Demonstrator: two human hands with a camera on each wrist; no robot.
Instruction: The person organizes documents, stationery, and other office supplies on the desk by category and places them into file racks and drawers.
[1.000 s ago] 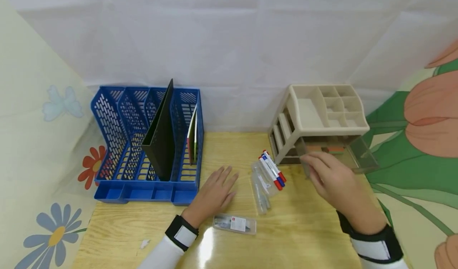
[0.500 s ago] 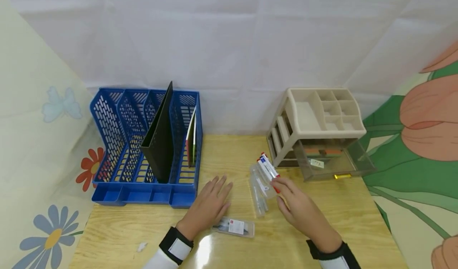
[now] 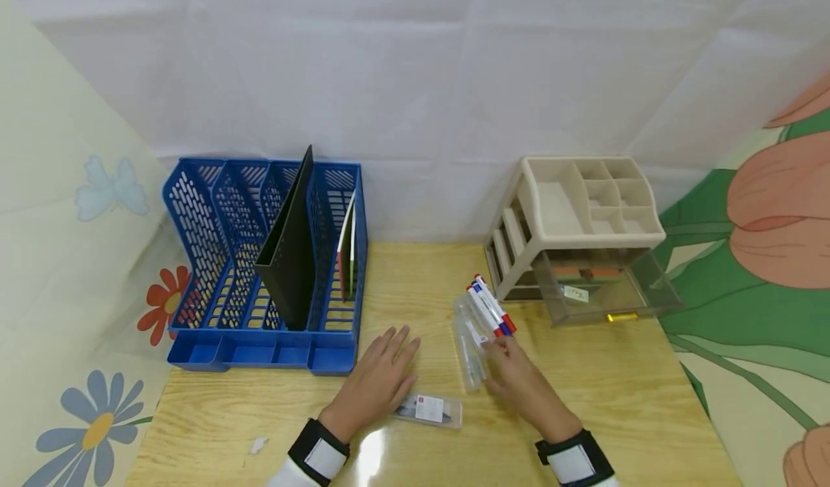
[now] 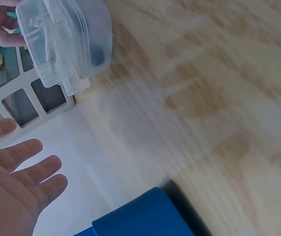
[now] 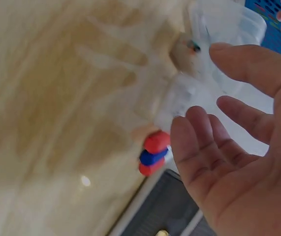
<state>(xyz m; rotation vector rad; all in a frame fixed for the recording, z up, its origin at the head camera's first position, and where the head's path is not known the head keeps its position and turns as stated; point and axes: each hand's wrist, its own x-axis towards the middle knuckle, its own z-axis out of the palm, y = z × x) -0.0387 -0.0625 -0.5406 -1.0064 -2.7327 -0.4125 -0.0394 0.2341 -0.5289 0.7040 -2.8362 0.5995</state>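
Note:
My left hand [image 3: 376, 382] lies with fingers spread over the table, its thumb beside a clear pen case [image 3: 428, 409] with a white label. In the left wrist view that hand [image 4: 17, 182] holds nothing. My right hand [image 3: 527, 387] reaches down at the right side of some clear plastic cases [image 3: 470, 354], fingertips close to them. Three whiteboard markers [image 3: 491, 305] with red and blue caps lie just beyond its fingers. The right wrist view shows thumb and fingers apart, the marker caps [image 5: 154, 152] near the fingertips.
A beige desk organizer [image 3: 593, 199] stands at the back right, its clear drawer [image 3: 625, 303] pulled out with small items inside. At the left is a blue file rack [image 3: 262, 350] holding a black folder [image 3: 292, 256] and thin booklets [image 3: 347, 253]. A white scrap [image 3: 258, 444] lies near the front.
My right hand has left the pulled-out drawer, moved left past the markers and come down beside the clear cases. My left hand has shifted slightly toward me.

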